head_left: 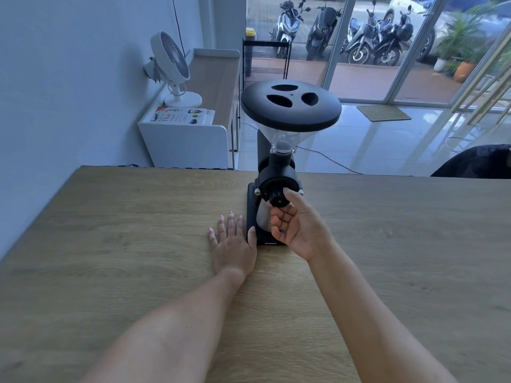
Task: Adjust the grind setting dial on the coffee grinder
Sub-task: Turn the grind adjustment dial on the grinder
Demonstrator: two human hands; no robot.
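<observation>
The grinder (278, 161) stood in the middle of the table (110, 244), toward its far edge. Its dial (278, 199) was a small black knob on the front, facing the person. The right hand (297, 230) pinched the dial, thumb at 3 o'clock and fingertips at 6 o'clock under it. The left hand (233, 244) lay flat and spread on the table at 9 o'clock from the base (253, 217), with the thumb touching the base.

The dial looked hard and ridged, so it should not slip much. It may turn stiffly, maybe in little clicks. The best place to hold it was around its edge. The grinder looked tall and top-heavy, with a big clear hopper (290, 125), so it could wobble if pushed hard.

The table was smooth wood. Beyond it were a shiny floor, a fan (171, 64) at 11 o'clock and glass doors (373, 51) at 1 o'clock.
</observation>
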